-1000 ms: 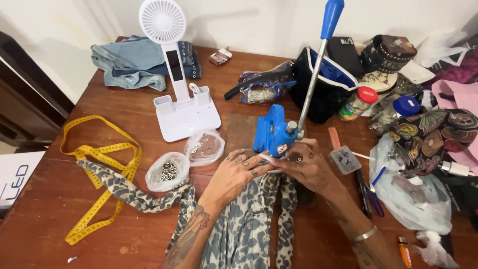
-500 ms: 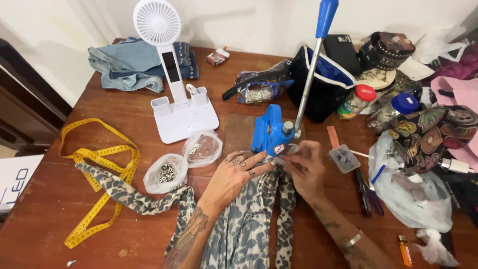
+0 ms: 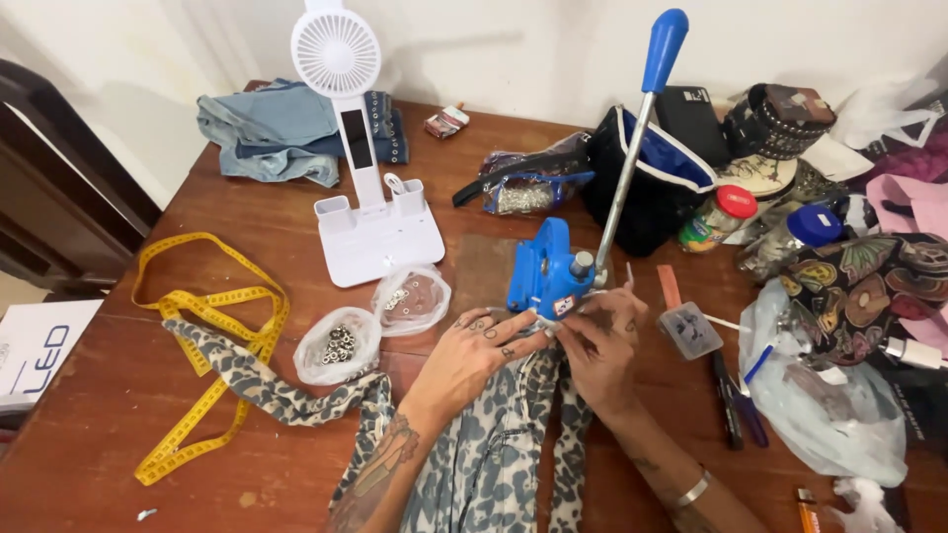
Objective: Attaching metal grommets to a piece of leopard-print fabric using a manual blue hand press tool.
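A blue hand press [image 3: 549,271] with a long metal lever and blue knob [image 3: 664,44] stands mid-table. My left hand [image 3: 472,353] and my right hand [image 3: 596,341] meet at its base, fingertips pinching the leopard-print fabric [image 3: 489,449] under the press head. The fabric runs back toward me and a strip of it trails left across the table. Two small clear bags of metal eyelets [image 3: 339,343] [image 3: 412,296] lie just left of my left hand. Whether a small part sits between my fingers is hidden.
A white desk fan on a stand [image 3: 357,188] and folded denim [image 3: 281,128] are at the back left. A yellow tape measure [image 3: 212,336] lies left. Black bag [image 3: 647,188], jar with red lid [image 3: 719,215], plastic bags, pens and printed cloth crowd the right side.
Both hands have stayed at the press base, with my right fingers shifting slightly on the fabric. The view has tilted a little.
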